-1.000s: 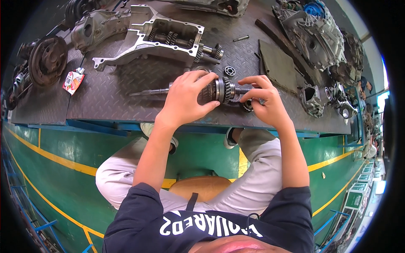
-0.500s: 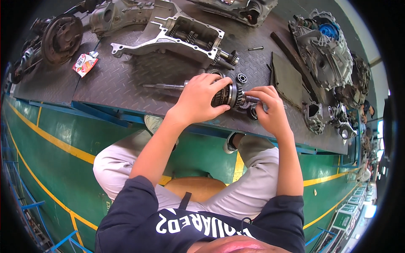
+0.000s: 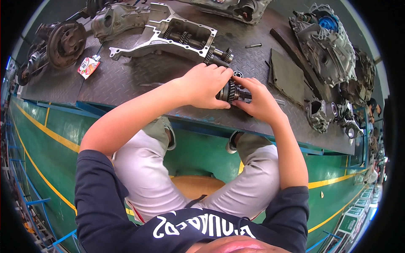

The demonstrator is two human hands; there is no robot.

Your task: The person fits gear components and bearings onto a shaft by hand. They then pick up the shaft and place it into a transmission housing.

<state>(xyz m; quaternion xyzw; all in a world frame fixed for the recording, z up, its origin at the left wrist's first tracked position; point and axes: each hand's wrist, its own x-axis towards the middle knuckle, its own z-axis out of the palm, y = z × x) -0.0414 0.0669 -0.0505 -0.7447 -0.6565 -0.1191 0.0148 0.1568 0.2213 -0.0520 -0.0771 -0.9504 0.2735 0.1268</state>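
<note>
Gripping a dark steel gear shaft with toothed gears [image 3: 230, 90] in both hands, just above the near edge of the dark checker-plate metal workbench [image 3: 126, 80], toward its middle. Left hand [image 3: 204, 86] wrapped over the larger gear end, fingers curled tight around it; right hand [image 3: 257, 101] pinching the thinner shaft end, fingertips closed on the part next to the gear teeth. Thin end of the shaft poking out past the right hand toward the right. Judged as a fitting or turning step on the shaft: best done by keeping the left hand firm as the anchor, holding the shaft level over the bench rather than past its edge, and working the small part with the right fingertips square to the axis, not cocked. Worth keeping fingertips off the teeth and any loose ring over the plate so a drop lands on the bench. Further back: an open silver cast gearbox housing [image 3: 168, 36] with gears inside, a small dark bearing ring [image 3: 237, 74] just behind the hands, a flat dark rectangular plate [image 3: 287, 76] to the right, a rusty round drum [image 3: 65, 38] near the far left corner.
</note>
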